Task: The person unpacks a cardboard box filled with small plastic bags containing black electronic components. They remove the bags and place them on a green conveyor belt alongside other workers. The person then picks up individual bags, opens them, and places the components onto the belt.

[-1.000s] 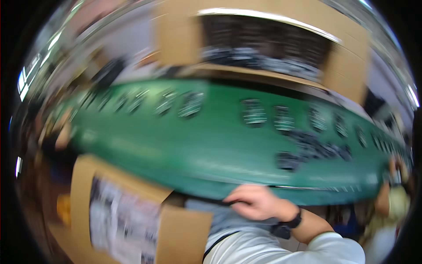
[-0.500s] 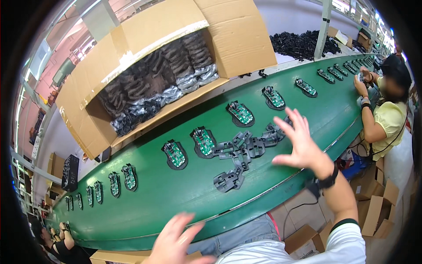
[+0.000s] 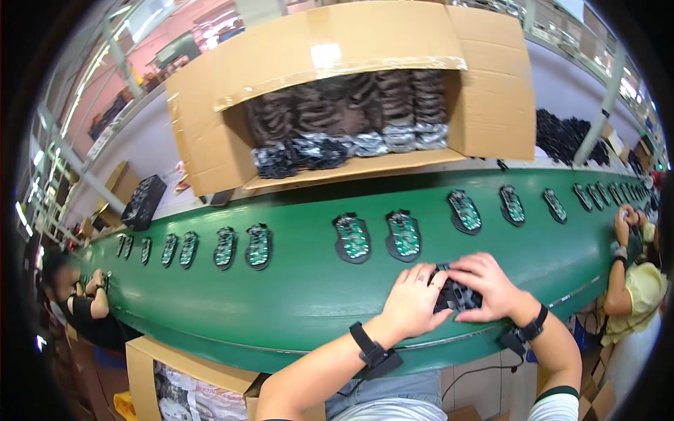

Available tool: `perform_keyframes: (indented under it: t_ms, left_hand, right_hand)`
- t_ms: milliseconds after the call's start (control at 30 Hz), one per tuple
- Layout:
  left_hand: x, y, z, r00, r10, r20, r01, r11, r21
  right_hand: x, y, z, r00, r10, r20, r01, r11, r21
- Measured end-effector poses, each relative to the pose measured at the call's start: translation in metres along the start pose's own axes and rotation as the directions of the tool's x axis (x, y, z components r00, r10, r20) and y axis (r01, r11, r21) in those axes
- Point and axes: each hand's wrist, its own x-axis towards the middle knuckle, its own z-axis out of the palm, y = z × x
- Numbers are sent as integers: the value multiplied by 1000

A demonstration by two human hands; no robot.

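Note:
Both hands meet over the green belt, cupped round a heap of dark grey moulded plastic parts point(image 3: 461, 296). My left hand point(image 3: 415, 302) presses in from the left side, its fingers bent over the heap's edge. From the right, my right hand point(image 3: 491, 286) closes on the same parts, with its fingers curled across the top. Much of the heap is hidden under the fingers. Just beyond the hands lie a green circuit board on a black base point(image 3: 404, 237) and a similar board assembly point(image 3: 352, 238) to its left.
Several more board assemblies line the green conveyor belt point(image 3: 302, 302) both ways. Behind it stands an open cardboard box point(image 3: 491, 84) packed with dark bagged parts. Co-workers sit at left point(image 3: 81, 302) and right point(image 3: 635, 288). A black pile point(image 3: 569, 137) lies at the back right.
My open, spread hands have come together on the plastic parts, which were scattered on the belt and are now bunched between them. The view has swung left.

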Motion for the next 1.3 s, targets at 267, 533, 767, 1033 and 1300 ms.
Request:
perform_keyframes:
  t_ms: [267,533,767,1033,1300]
  left_hand:
    - [-43,-16,-26,976,-196,-96,158,938,-310]
    - [-52,-31,-28,890,-397,-224,221,806,-550]
    - [-33,-49,-17,578,-776,-251,162,411,-897]
    - [-23,-44,-63,576,-650,-496,13,613,-790]
    - [77,-189,-242,587,-479,-653,254,874,-414]
  right_hand:
    - [21,-54,34,984,22,-174,-3,994,110]
    - [52,-74,53,927,155,-342,-92,977,194]
    - [104,-73,84,845,372,-385,-146,851,504]
    - [146,-87,58,818,202,-539,10,931,365]
    - [341,-24,10,822,97,-561,-44,993,107]
